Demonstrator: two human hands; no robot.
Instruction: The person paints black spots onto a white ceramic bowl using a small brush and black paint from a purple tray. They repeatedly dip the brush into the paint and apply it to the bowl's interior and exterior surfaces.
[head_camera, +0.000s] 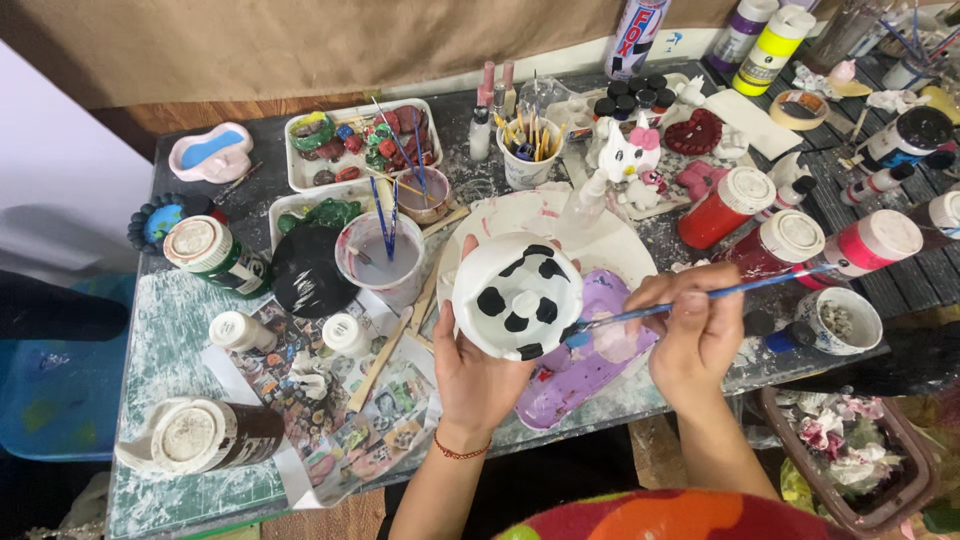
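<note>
The left hand (478, 372) is cupping a white round figure with black patches (517, 295) from below, fingers curled and clamped against its underside and near edge. The figure is hanging over the near rim of the white plate (620, 245), which serves as the landmark here.

The right hand (697, 330), just right of the plate's near edge, is pinching a blue-handled brush (700, 297) with fingers pressed together on the shaft. The brush tip is touching the figure's lower right edge.

A lilac palette (590, 360) is lying under the plate's near side, directly beneath the brush. Left of the plate, a cup of grey water (382, 258) is standing almost against the rim. Right of the plate, red paint bottles (760, 225) are crowding the rim, leaving little clearance for the brush handle. Beyond the plate's far edge, a white cat figurine (630, 155) is standing close.
</note>
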